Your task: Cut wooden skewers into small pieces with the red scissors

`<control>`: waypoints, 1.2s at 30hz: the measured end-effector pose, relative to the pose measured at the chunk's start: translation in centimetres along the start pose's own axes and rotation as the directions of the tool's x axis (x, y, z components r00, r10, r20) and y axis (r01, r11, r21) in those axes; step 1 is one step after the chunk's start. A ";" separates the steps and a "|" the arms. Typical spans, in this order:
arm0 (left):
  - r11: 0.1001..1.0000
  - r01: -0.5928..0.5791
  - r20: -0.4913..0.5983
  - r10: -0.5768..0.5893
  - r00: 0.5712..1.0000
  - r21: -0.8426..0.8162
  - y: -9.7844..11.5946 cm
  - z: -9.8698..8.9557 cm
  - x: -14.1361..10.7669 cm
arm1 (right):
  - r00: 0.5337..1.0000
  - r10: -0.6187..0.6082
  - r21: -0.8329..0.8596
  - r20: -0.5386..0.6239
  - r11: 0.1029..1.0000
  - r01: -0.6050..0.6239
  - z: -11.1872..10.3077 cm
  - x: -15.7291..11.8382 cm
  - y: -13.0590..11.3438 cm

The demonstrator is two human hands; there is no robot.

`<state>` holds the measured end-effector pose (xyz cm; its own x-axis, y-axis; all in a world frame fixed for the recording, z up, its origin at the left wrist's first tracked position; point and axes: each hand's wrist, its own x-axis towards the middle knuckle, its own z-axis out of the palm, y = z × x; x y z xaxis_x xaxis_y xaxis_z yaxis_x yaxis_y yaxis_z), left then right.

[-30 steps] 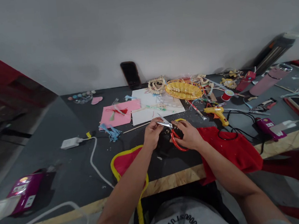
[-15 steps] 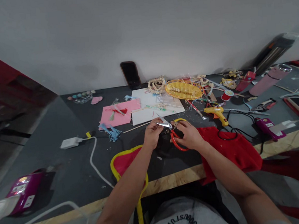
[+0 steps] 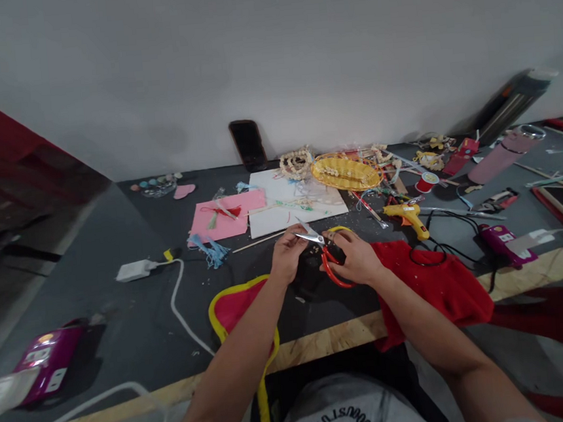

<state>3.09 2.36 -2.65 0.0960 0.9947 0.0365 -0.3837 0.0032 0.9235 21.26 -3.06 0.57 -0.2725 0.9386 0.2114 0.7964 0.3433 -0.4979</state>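
Observation:
Red-handled scissors (image 3: 335,271) are in my right hand (image 3: 356,256), their silver blades parted and pointing left. My left hand (image 3: 287,255) is closed at the blade tips, fingertips pinched; whatever they pinch is too small to make out. Both hands are above the dark table edge area, close together. A red cloth (image 3: 430,283) lies under my right forearm, and a red piece with yellow trim (image 3: 235,307) is beneath my left forearm. Beyond my hands lie a white sheet (image 3: 267,222) and a pink sheet (image 3: 233,225) with a red tassel.
A yellow basket (image 3: 344,172), a yellow glue gun (image 3: 408,218), a red thread spool (image 3: 427,182) and pliers (image 3: 497,201) lie behind and right. A phone (image 3: 248,145) leans on the wall. Blue tassels (image 3: 210,250), a white charger (image 3: 136,270) and a purple socket block (image 3: 51,362) are left.
The camera view has shifted slightly, so the table items appear a little lower. My hands and the scissors keep nearly the same pose.

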 end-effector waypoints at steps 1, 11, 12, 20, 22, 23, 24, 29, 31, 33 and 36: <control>1.000 -0.001 0.004 0.001 1.000 -0.002 0.1 0.0 0.0 | 1.000 -0.002 -0.003 0.006 1.000 0.002 -0.1 0.0 -0.1; 0.998 0.042 0.030 -0.041 0.999 -0.041 0.5 0.1 -0.2 | 0.999 -0.039 0.031 0.014 0.999 0.039 -0.2 0.1 0.1; 0.998 0.041 0.026 -0.040 0.999 -0.039 0.5 0.1 -0.2 | 0.999 -0.040 0.031 0.012 0.999 0.039 -0.1 0.1 0.2; 1.000 0.022 -0.004 -0.022 1.000 0.006 0.2 0.2 -0.2 | 0.999 -0.050 0.000 -0.015 0.999 0.050 0.0 -0.1 0.1; 1.000 0.028 -0.006 -0.028 1.000 0.010 0.2 0.2 -0.2 | 0.999 -0.026 0.015 -0.018 1.000 0.027 0.0 -0.1 -0.1; 1.000 0.029 -0.008 -0.029 1.000 0.013 0.2 0.2 -0.2 | 1.000 -0.016 0.023 -0.017 1.000 0.017 0.0 -0.1 -0.1; 0.999 0.026 -0.009 -0.026 1.000 0.019 0.3 0.3 -0.2 | 1.000 -0.008 0.030 -0.012 1.000 0.009 0.0 0.0 -0.1; 0.999 -0.009 -0.015 0.010 1.000 0.051 0.5 0.3 -0.1 | 0.999 0.030 0.003 0.022 1.000 -0.030 -0.1 0.1 -0.1; 0.998 -0.007 -0.006 0.008 1.000 0.060 0.6 0.3 -0.1 | 0.999 0.029 -0.016 0.030 0.999 -0.029 -0.1 0.1 -0.1; 0.997 -0.001 0.012 0.000 1.000 0.082 0.6 0.2 -0.1 | 0.999 0.018 -0.023 0.033 1.000 -0.018 -0.2 0.1 -0.2; 0.995 -0.003 0.029 0.000 1.000 0.100 0.6 0.2 -0.1 | 1.000 0.003 -0.037 0.018 0.999 -0.003 -0.2 0.1 -0.2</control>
<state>3.05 2.20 -2.00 0.1226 0.9913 0.0478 -0.2900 -0.0103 0.9570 21.17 -3.05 0.90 -0.2792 0.9403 0.1948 0.8165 0.3392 -0.4671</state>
